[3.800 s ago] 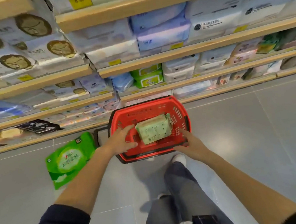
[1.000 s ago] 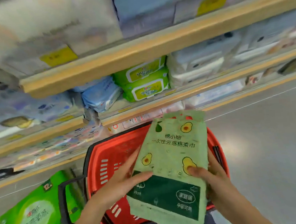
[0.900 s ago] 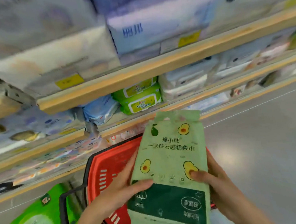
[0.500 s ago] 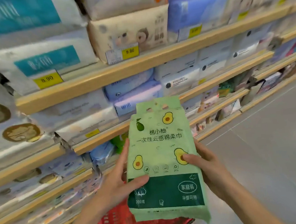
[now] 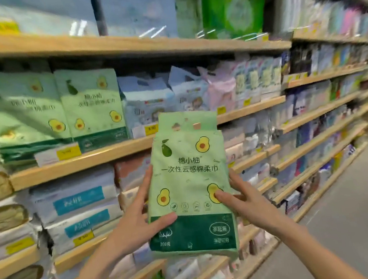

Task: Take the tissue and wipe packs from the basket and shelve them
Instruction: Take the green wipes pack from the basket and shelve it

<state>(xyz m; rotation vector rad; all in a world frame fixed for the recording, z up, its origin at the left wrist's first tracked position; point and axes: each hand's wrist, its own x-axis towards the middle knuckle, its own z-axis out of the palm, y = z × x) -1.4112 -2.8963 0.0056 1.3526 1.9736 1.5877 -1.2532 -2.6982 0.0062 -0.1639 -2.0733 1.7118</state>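
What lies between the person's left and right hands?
A light green plastic pack printed with avocados, held upright: left hand grips its left edge, right hand its right edge. Head view.

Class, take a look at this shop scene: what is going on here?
A person holds a green avocado-print pack upright in front of store shelves, left hand gripping its left edge and right hand its right edge, thumbs on the front. Two matching packs stand on a wooden shelf up to the left. The held pack is not yet shelved.
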